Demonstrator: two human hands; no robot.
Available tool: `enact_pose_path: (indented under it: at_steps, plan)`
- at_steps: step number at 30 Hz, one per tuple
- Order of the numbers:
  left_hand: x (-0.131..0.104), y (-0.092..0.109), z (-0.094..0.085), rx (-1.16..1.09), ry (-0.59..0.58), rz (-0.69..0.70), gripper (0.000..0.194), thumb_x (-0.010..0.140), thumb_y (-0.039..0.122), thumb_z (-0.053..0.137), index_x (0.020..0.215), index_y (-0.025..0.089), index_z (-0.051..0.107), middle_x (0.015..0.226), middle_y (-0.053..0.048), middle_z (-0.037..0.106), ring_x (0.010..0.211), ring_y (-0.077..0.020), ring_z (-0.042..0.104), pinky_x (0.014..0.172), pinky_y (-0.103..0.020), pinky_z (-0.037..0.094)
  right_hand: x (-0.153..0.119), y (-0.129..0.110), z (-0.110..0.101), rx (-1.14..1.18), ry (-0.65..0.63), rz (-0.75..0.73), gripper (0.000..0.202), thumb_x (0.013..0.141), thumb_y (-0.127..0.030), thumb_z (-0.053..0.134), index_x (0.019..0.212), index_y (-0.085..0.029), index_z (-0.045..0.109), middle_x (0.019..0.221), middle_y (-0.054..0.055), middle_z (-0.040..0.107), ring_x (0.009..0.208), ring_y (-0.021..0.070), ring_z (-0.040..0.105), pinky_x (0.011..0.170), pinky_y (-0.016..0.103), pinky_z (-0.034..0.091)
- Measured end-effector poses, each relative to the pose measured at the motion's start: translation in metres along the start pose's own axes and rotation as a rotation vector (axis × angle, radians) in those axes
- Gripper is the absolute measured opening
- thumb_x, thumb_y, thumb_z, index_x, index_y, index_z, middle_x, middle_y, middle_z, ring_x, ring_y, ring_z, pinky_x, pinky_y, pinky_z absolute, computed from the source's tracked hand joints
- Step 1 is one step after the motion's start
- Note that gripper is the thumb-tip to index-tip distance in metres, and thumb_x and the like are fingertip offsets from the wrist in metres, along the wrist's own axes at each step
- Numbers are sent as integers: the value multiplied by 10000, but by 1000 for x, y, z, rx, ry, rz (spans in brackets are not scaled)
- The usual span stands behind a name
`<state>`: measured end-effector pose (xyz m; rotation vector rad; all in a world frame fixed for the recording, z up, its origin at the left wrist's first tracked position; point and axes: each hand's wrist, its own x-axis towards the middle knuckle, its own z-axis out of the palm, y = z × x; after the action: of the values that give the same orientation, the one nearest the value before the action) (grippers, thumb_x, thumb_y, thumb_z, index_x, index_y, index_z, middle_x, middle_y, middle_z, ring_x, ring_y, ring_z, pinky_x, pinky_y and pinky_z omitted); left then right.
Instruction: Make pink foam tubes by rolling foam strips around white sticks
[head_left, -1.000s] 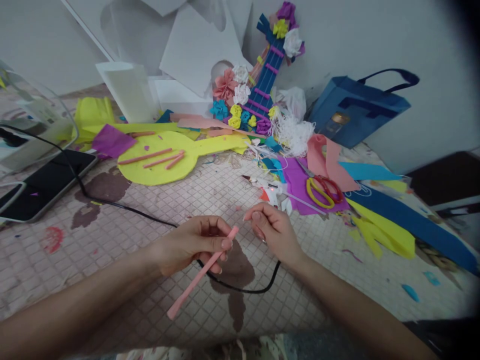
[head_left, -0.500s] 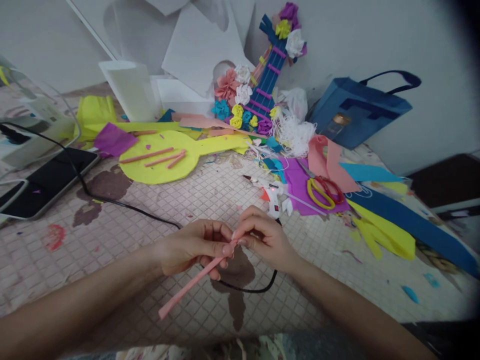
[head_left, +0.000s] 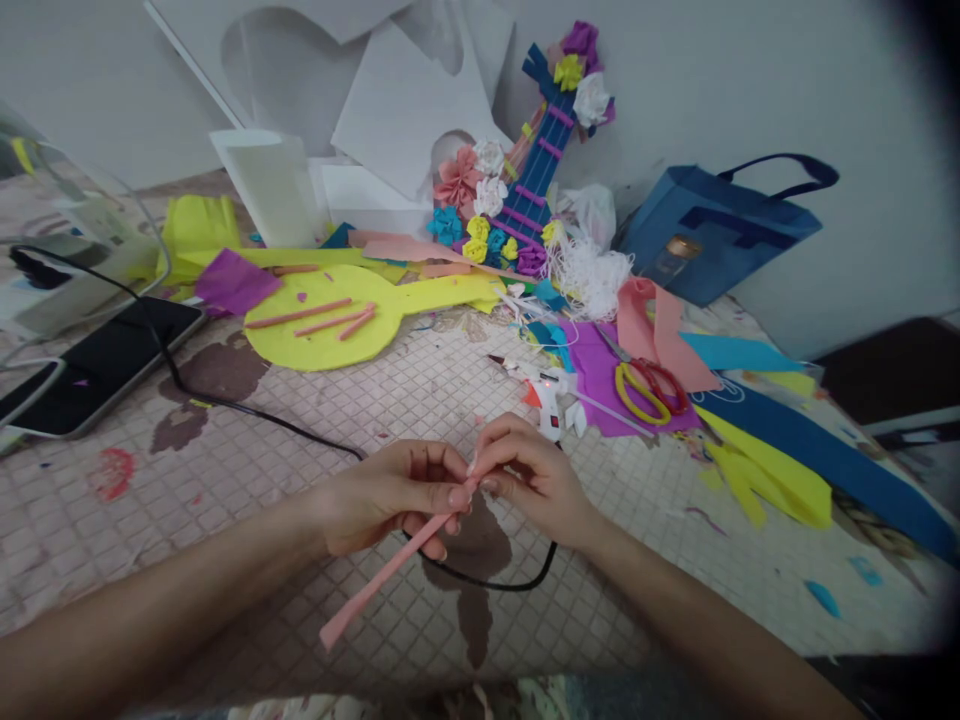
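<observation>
A narrow pink paper strip [head_left: 382,585] slants down to the left over the tiled-pattern table, its free end near the bottom. My left hand [head_left: 409,495] pinches it close to its upper end between thumb and fingers. Touching that same upper end, my right hand [head_left: 525,475] has its thumb and fingertips closed on the strip. Just beyond my right hand lies a white glue gun [head_left: 547,400] with a small red light. Several rolled pink sticks [head_left: 300,313] rest on a yellow guitar-shaped piece [head_left: 322,352] at the back left.
Behind stands a blue guitar [head_left: 536,180] with paper flowers. Scissors [head_left: 649,390] lie on purple paper [head_left: 592,370], near a blue bag [head_left: 712,230]. A black cable [head_left: 262,412] crosses the table from a phone [head_left: 105,365] at the left and passes under my hands.
The view has shifted slightly, so the background sits a little lower. Both hands keep hold of the pink strip, with only a slight shift of the fingers.
</observation>
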<state>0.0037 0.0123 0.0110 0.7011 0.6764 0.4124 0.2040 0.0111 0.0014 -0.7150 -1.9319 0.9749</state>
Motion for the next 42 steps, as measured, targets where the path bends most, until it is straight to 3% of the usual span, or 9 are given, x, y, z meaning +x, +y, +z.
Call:
enact_pose_path:
  at_steps: [3, 6, 9, 12, 16, 22, 28, 33, 42]
  plan:
    - [0, -1, -1, 23, -17, -13, 196, 676, 208, 759, 801, 137, 626, 693, 5, 600, 573, -93, 579, 462, -198, 543, -1, 1, 2, 11, -35, 4, 51, 854, -229, 591, 865, -223, 641, 856, 27, 548, 819, 143, 558, 704, 284, 482]
    - [1, -1, -2, 14, 0, 7, 187, 692, 206, 748, 813, 131, 626, 701, 5, 590, 570, -82, 569, 481, -204, 554, -3, 2, -5, 36, -29, 36, 202, 837, -294, 612, 1034, -245, 602, 935, 41, 573, 768, 137, 565, 661, 276, 493]
    - [2, 1, -5, -11, 59, 53, 186, 701, 208, 743, 814, 137, 614, 692, 13, 573, 565, -78, 561, 494, -208, 556, -4, 5, -29, -37, 168, 160, 231, 867, -353, 551, 1063, -231, 555, 891, 30, 578, 628, 109, 533, 552, 240, 458]
    - [3, 4, -7, -26, 146, 100, 188, 691, 202, 753, 789, 139, 604, 684, 20, 560, 570, -76, 557, 505, -205, 555, -3, 14, -58, -470, 374, 303, 243, 885, -381, 492, 748, -189, 547, 635, -17, 511, 525, 104, 460, 506, 234, 365]
    - [4, 8, -8, -28, 205, 145, 179, 693, 201, 753, 783, 138, 611, 686, 26, 548, 569, -68, 544, 509, -199, 552, -3, 29, -78, -967, 241, 498, 393, 806, -516, 536, 593, -187, 514, 517, -13, 527, 486, 122, 455, 492, 255, 265]
    - [5, 7, -10, -22, 231, 166, 177, 697, 208, 751, 789, 132, 620, 707, 16, 551, 590, -72, 542, 521, -205, 557, 2, 43, -69, -1113, 171, 670, 414, 773, -556, 512, 570, -196, 497, 493, 7, 537, 470, 140, 449, 470, 266, 199]
    - [4, 9, -10, -5, 234, 192, 194, 692, 231, 755, 780, 135, 611, 687, 18, 546, 592, -75, 537, 521, -199, 543, 1, 40, -77, -806, 310, 613, 300, 774, -421, 555, 594, -197, 470, 497, -22, 506, 469, 129, 456, 488, 255, 276]
    - [2, 12, -11, -12, 253, 266, 264, 704, 225, 746, 918, 172, 600, 728, 29, 534, 612, -78, 544, 525, -203, 535, 3, 18, -68, 32, 490, 582, 244, 783, -423, 598, 850, -203, 516, 666, -17, 585, 536, 122, 537, 532, 250, 406]
    - [2, 18, -14, 29, 292, 351, 249, 708, 232, 744, 898, 162, 600, 734, 27, 526, 613, -70, 529, 531, -208, 546, -4, -3, -47, 687, 154, 662, 293, 757, -375, 644, 978, -189, 594, 621, -16, 508, 480, 90, 473, 418, 202, 363]
